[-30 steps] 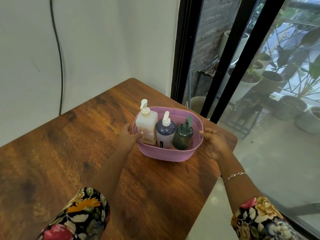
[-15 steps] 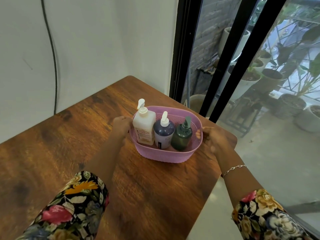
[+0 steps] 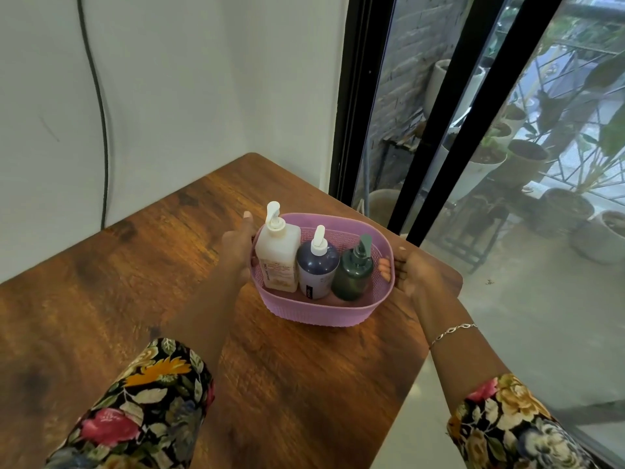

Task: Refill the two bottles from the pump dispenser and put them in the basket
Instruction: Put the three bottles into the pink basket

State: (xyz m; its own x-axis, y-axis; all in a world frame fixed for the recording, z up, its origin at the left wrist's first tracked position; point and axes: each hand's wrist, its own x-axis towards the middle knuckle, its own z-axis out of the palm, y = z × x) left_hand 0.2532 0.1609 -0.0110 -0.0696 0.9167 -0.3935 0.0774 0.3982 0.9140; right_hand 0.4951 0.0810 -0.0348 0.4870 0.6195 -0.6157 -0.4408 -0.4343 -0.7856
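- A pink basket [image 3: 321, 311] is sitting near the far right corner of the wooden table [image 3: 135, 282]; whether it is resting on the wood or lifted slightly cannot be told.
- Three containers are standing upright inside it in a row, touching one another.
- The cream pump dispenser [image 3: 279, 258] is standing at the left end, against the basket wall.
- The dark blue bottle [image 3: 316, 272], wearing a white pump, is standing in the middle.
- The dark green bottle [image 3: 353, 275], wearing a green pump, is standing at the right end.
- The left hand [image 3: 236, 252] is lying against the basket's left end with one finger pointing straight past the rim; its other fingers are hidden, so its grip cannot be told.
- The right hand [image 3: 411, 272] is gripping the right end, its fingertips [image 3: 384, 267] curling in through the handle slot.
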